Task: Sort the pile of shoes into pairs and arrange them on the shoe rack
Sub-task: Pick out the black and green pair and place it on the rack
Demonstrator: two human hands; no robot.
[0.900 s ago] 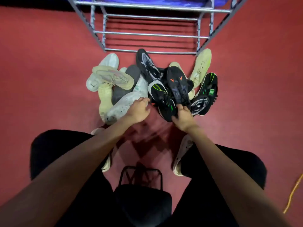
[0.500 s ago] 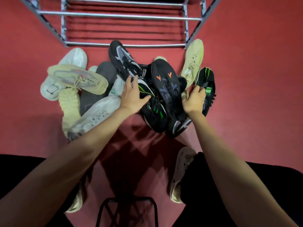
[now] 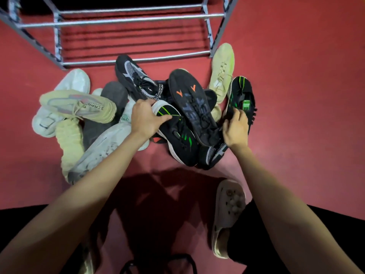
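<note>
A pile of shoes lies on the red floor in front of a bare metal shoe rack (image 3: 126, 20). My left hand (image 3: 145, 118) grips the toe of a black shoe with green stripes (image 3: 178, 135) in the middle of the pile. My right hand (image 3: 236, 128) closes on the heel end of its matching black and green shoe (image 3: 241, 95) at the right edge. Between them a black shoe with orange sole marks (image 3: 194, 104) lies sole up. A black and grey mesh shoe (image 3: 134, 76) points toward the rack.
Pale shoes fill the left of the pile: a cream knit shoe (image 3: 79, 105) across a white one (image 3: 73, 84), a grey one (image 3: 114, 95) and a long white one (image 3: 102, 149). A cream shoe (image 3: 222, 70) leans by the rack's right leg. My clog-clad foot (image 3: 227, 214) stands near.
Both hands have reached further into the pile. The left went from resting on the shoes to gripping the green-striped shoe's toe; the right moved right onto the other green-striped shoe. The camera leaned closer.
</note>
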